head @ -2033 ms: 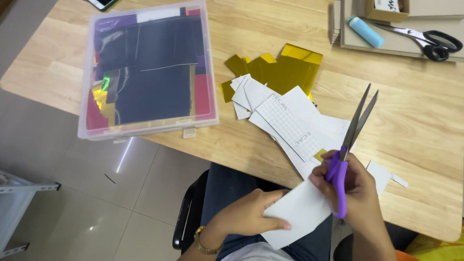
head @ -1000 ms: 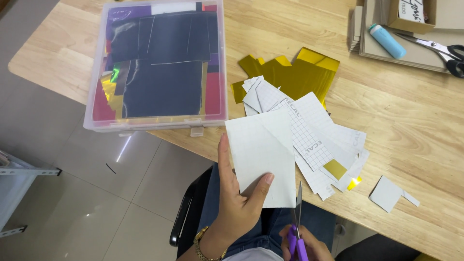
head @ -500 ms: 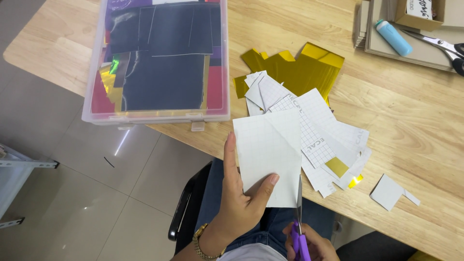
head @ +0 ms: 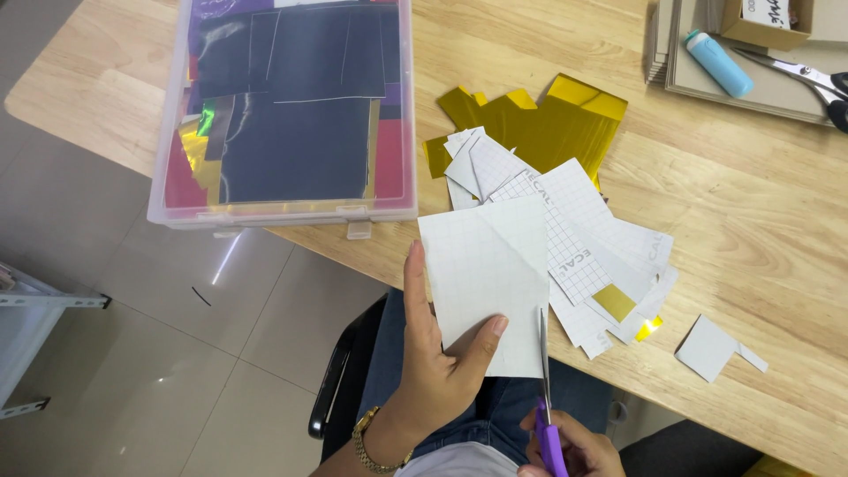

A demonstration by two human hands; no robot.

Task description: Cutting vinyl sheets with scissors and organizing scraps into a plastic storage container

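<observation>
From the head camera I saw my left hand (head: 433,371) holding a white gridded sheet (head: 486,274) upright over my lap, just off the near edge of the wooden table (head: 760,230); the thumb was pressed on the sheet's front near its lower edge and the fingers were closed behind it, so the hand was clamped on the paper. My right hand (head: 565,446) sat at the bottom of the view, wrapped around the purple handles of the scissors (head: 545,389), firmly closed on them. The thin blades rose along the sheet's right edge, looked nearly together, and were partly into the paper. Behind the sheet, on the table, lay a loose heap of white paper offcuts (head: 601,247) with a few small gold scraps among them, and beyond that some folded gold foil pieces (head: 539,124). A small white cut piece (head: 711,346) lay apart to the right. To the left stood a clear plastic box (head: 283,212) holding dark and coloured sheets. In the far right corner I made out a light blue tube (head: 717,64) and a second pair of scissors (head: 808,79) on a cardboard tray.
</observation>
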